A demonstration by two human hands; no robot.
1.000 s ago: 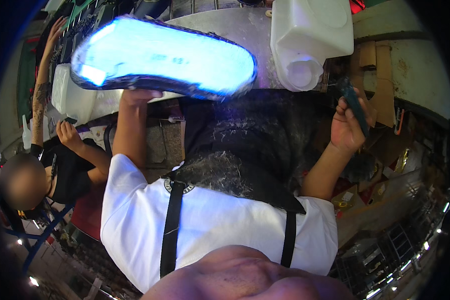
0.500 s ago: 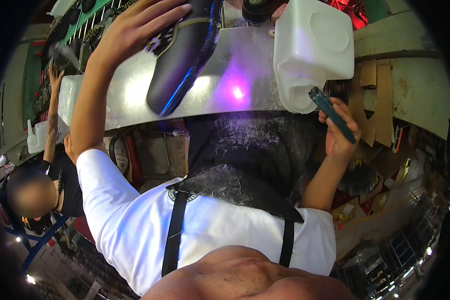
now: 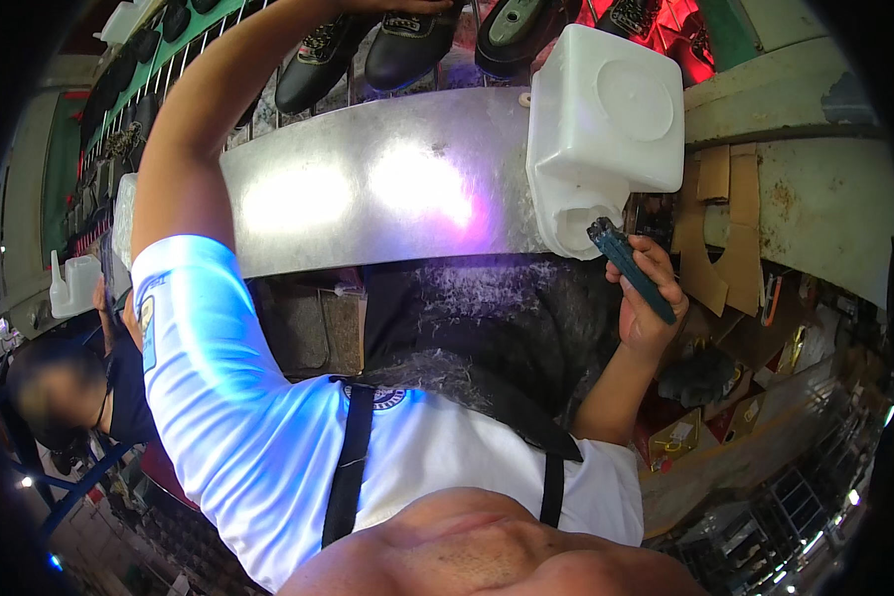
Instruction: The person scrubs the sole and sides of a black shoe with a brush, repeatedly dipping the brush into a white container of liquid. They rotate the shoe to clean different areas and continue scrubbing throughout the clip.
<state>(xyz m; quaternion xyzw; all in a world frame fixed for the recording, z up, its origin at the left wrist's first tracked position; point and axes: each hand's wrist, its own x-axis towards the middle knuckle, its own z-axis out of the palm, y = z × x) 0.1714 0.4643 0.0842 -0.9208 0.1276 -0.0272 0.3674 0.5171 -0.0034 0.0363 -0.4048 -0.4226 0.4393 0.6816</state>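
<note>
My right hand [image 3: 649, 306] is closed round a dark green-handled brush [image 3: 638, 273]. Its dark, clumped tip sits just by the open mouth of a white plastic jug [image 3: 621, 109] lying at the bench's right end. At the top edge my left arm reaches far out, and only a strip of my left hand [image 3: 402, 6] shows. It lies over a black shoe [image 3: 397, 58] in a row on a rack; whether it grips the shoe is cut off from view. Beside this shoe stand another black laced shoe [image 3: 313, 68] and an upturned-looking dark shoe with a greenish sole area [image 3: 515, 30].
A shiny metal bench top [image 3: 368, 189] spans the front. Red-lit shoes [image 3: 656, 30] lie beyond the jug. Cardboard pieces [image 3: 737, 233] hang at the right. Farther left, a co-worker [image 3: 60, 387] is beside another white container [image 3: 77, 286] and a line of shoes.
My left hand has carried the black shoe up and away from above the bench to the rack. My right hand, still holding the brush, appears slightly lower and farther left.
</note>
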